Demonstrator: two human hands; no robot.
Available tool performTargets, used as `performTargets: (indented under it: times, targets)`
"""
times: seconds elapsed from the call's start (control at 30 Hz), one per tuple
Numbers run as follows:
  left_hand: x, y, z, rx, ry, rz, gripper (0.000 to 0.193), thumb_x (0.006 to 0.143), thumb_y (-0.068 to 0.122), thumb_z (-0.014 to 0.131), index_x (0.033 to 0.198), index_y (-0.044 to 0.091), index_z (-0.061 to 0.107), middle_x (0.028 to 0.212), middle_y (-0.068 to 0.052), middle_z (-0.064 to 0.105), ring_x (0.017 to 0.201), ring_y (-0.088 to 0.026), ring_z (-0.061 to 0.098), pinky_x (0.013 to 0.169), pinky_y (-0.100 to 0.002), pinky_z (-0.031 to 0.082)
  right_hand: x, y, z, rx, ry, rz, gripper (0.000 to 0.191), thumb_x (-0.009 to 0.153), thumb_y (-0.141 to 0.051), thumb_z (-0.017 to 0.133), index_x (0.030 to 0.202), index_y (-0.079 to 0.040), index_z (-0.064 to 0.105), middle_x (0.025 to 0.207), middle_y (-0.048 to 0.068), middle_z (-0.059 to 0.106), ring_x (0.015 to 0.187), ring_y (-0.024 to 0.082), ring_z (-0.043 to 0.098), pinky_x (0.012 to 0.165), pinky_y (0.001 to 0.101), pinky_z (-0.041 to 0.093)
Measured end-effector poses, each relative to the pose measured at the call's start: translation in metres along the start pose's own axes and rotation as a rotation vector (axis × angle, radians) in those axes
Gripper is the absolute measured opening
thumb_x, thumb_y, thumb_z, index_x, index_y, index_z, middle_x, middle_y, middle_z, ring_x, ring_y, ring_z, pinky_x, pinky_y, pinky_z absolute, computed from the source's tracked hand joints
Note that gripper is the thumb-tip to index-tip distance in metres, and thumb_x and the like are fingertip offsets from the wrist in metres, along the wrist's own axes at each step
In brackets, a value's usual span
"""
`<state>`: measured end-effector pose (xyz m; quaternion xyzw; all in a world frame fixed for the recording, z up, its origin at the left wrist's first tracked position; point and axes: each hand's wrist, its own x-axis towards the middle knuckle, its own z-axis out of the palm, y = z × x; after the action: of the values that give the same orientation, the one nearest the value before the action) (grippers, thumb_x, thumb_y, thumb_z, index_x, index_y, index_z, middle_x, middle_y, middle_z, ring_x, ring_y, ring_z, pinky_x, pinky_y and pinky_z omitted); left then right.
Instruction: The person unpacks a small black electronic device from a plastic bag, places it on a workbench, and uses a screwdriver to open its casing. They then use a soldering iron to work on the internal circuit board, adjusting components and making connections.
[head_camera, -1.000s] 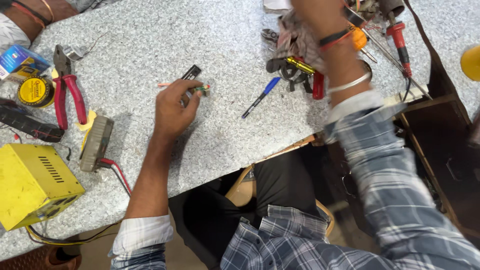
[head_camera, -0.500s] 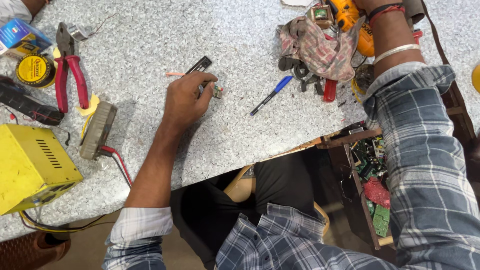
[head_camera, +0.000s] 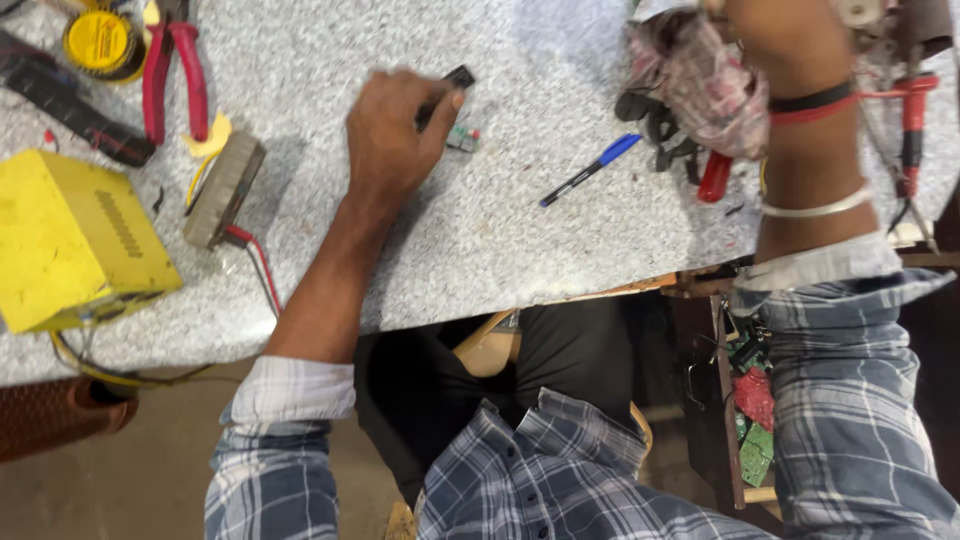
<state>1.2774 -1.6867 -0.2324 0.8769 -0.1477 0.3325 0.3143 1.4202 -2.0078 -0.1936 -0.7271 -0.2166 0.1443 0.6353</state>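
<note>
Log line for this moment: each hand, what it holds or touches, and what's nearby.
left hand: pinching small black part on grey worktop | green component beside | right hand: out of frame, forearm over checked cloth | blue pen between

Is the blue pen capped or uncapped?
Capped: the blue pen lies flat on the speckled table, blue cap covering one end.

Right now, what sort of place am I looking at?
Probably an electronics repair bench: red-handled pliers, a yellow metal box with wires, and green circuit boards in a drawer beside the speckled worktop.
</note>
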Motion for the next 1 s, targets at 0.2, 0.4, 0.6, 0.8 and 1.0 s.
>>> performTargets:
  times: [0.2,0.4,0.6,0.8,1.0]
  targets:
    - [0.000,-0.013,-0.002,-0.586,-0.200,-0.186,0.056,0.093,0.027,0.085,0.138,0.004,0.061,0.097,-0.004,0.065,0.072,-0.013,0.054,0.061,-0.032,0.047,0.002,0.027,0.099,-0.091,-0.479,0.034,0.020,0.108,-0.015,0.064,0.117,0.001,0.071,0.085,0.003,0.066,0.070,0.008,0.055,0.060,0.0255,0.046]
    - [-0.012,-0.026,0.019,-0.402,-0.273,-0.247,0.021,0.098,0.021,0.082,0.113,0.008,0.073,0.078,-0.003,0.069,0.064,-0.015,0.061,0.057,-0.032,0.043,-0.002,0.030,0.091,-0.282,-0.211,-0.122,0.019,0.110,-0.015,0.067,0.123,-0.001,0.069,0.103,0.007,0.074,0.081,0.008,0.066,0.068,0.0234,0.052]
    - [-0.022,-0.023,0.031,-0.319,-0.119,-0.115,0.015,0.102,0.016,0.078,0.101,0.008,0.066,0.087,-0.009,0.074,0.078,-0.019,0.073,0.068,-0.037,0.056,-0.004,0.013,0.068,0.316,-0.012,0.013,0.040,0.108,-0.035,0.048,0.107,-0.001,0.068,0.095,0.015,0.074,0.074,0.018,0.070,0.061,0.0287,0.050]
    - [-0.020,-0.023,0.037,-0.152,-0.117,-0.133,0.015,0.107,0.015,0.072,0.104,0.006,0.060,0.083,-0.009,0.072,0.065,-0.020,0.072,0.050,-0.032,0.054,-0.009,0.021,0.079,0.039,-0.057,-0.214,0.056,0.109,-0.049,0.047,0.103,0.000,0.074,0.073,0.006,0.064,0.059,0.009,0.060,0.054,0.0227,0.049]
    - [-0.017,-0.025,0.025,-0.187,-0.118,-0.093,0.015,0.105,0.014,0.072,0.107,0.006,0.060,0.082,-0.009,0.073,0.068,-0.026,0.072,0.058,-0.039,0.053,-0.007,0.029,0.078,-0.173,-0.306,-0.245,0.026,0.106,-0.018,0.080,0.115,0.003,0.069,0.093,0.010,0.070,0.076,0.010,0.062,0.066,0.0226,0.050]
